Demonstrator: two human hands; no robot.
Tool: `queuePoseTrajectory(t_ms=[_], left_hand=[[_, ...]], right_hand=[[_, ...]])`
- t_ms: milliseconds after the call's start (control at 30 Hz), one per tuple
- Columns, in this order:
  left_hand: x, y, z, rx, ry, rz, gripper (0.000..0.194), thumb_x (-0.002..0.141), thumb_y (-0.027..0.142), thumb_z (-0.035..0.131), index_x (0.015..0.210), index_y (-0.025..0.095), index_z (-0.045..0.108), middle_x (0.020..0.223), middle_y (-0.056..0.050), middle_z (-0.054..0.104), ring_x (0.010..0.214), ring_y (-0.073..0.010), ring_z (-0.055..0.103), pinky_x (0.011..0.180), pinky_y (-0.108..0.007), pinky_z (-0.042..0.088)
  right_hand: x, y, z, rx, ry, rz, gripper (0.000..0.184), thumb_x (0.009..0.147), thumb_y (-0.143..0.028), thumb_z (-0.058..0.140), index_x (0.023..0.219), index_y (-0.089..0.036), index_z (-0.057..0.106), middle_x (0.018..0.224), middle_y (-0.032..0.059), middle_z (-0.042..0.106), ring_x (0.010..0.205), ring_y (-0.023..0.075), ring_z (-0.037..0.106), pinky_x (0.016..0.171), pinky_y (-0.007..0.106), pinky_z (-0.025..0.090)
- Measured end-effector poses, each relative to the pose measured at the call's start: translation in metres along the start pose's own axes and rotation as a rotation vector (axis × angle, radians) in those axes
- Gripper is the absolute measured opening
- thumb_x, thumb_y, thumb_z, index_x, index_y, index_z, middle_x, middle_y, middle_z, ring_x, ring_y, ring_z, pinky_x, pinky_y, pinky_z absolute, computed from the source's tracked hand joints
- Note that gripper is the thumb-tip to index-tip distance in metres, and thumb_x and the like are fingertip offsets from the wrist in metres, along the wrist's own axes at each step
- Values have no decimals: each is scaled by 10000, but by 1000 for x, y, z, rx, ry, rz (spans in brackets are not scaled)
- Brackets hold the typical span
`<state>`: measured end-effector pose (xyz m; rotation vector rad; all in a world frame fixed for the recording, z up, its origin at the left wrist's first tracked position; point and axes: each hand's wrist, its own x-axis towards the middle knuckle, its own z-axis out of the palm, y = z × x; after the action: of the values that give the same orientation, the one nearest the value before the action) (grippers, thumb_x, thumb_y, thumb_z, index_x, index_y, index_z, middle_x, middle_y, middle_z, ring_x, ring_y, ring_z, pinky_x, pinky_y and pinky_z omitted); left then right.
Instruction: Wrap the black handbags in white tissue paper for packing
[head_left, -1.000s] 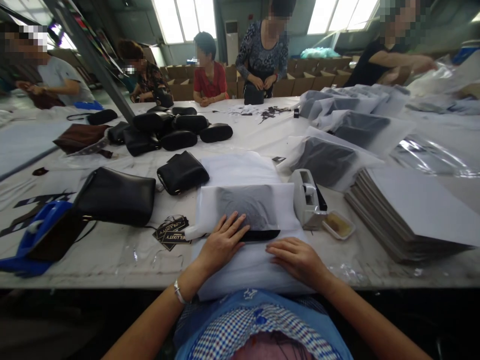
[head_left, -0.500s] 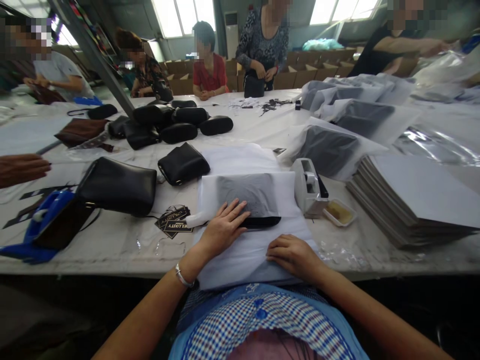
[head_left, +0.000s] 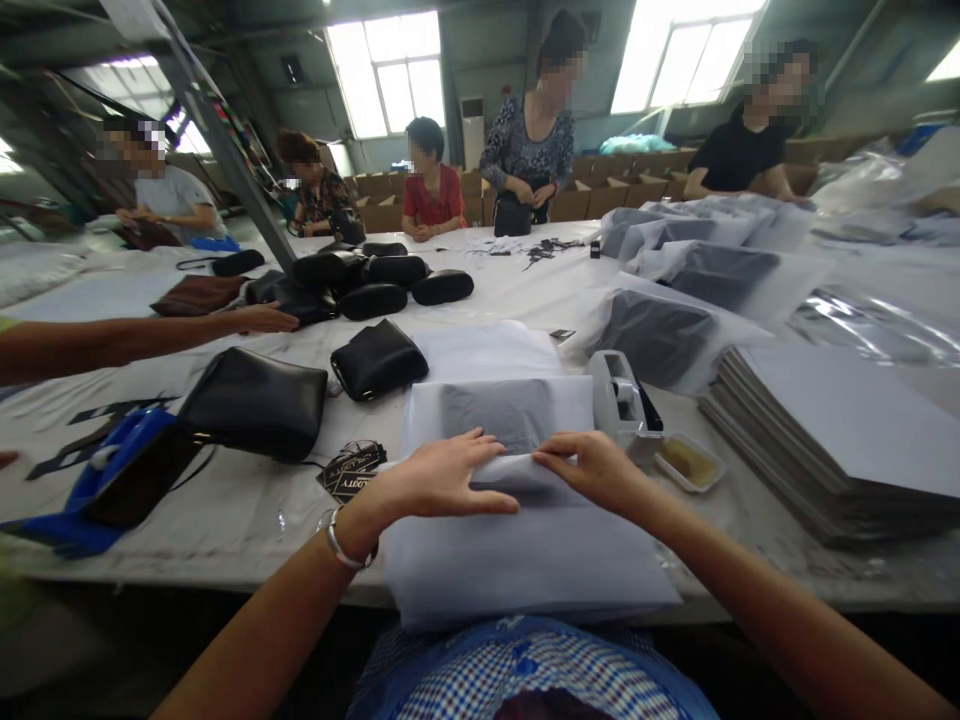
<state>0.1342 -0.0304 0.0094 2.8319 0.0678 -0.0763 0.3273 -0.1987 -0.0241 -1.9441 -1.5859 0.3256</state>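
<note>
A dark bag wrapped in white tissue paper lies on a stack of white sheets at the table's near edge. My left hand lies on the near flap of the paper, fingers stretched and pressing it. My right hand pinches that same folded flap from the right. A white tape dispenser stands just right of the parcel.
Black bags lie to the left, hang tags beside them, a blue tool farther left. Grey card sheets are stacked at right. A co-worker's arm reaches in from the left. Several people work at the far side.
The near flap of paper has been folded up over the bag's exposed dark edge; both my hands moved onto it. The co-worker's arm reached farther across the table.
</note>
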Motion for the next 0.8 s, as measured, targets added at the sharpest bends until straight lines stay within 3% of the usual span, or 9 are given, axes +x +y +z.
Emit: queuePoseTrajectory(t_ms=[67,133,200,267,367,433,600,800], left_hand=[[5,3,4,63,60,-48,520,822,476,697,1265,235,571,1266,-89,657,1220,-300,589,956,-380,509],[12,3,12,105,126,-127,254,859,232,656,1110,216,624,1076,-70,710,1043,-257,679,863,-337,539],[17,2,22,122,173,-173,184,874,95,562,1009,199,633,981,-69,716,954,-238,701,819,-328,547],[19,-2,31,123,203,-168,198,882,68,524,995,196,626,988,-75,718,980,-241,695,830,-337,549],[17,-7,38,120,239,-142,217,894,62,497,1018,200,610,1040,-74,717,1064,-230,671,913,-340,529],[15,-9,39,113,254,-122,247,879,44,499,1041,201,598,1071,-70,713,1094,-216,659,964,-332,505],[13,-12,38,89,247,-120,250,839,39,530,1004,217,592,1018,-36,713,1011,-209,679,895,-300,524],[19,-11,34,100,238,-175,124,864,129,576,953,212,603,906,-33,716,853,-218,703,726,-272,529]], right_hand=[[6,-1,-1,-55,26,19,228,923,-358,566,858,-267,764,877,-1,759,785,191,689,689,282,508],[6,-4,1,-102,76,30,230,938,-376,550,908,-270,752,913,2,755,806,190,694,709,289,519],[1,-9,6,-167,140,0,256,917,-434,588,1066,-262,705,1021,29,739,901,215,688,796,331,528],[-5,-11,12,-262,172,-75,467,843,-470,683,1237,-232,606,1166,78,693,1037,267,649,927,412,499],[-9,-8,21,-383,158,-156,607,768,-306,761,1312,-186,521,1260,120,642,1128,310,598,1039,504,420],[-10,-5,24,-388,156,-127,547,777,-214,721,1286,-181,524,1226,113,660,1092,292,621,1000,478,458],[-15,-5,24,-305,197,-42,458,880,-477,630,1252,-227,538,1152,88,703,995,253,683,807,374,550],[-12,-5,26,-444,269,0,426,897,-475,616,1222,-202,576,1069,95,735,902,261,714,705,350,549]])
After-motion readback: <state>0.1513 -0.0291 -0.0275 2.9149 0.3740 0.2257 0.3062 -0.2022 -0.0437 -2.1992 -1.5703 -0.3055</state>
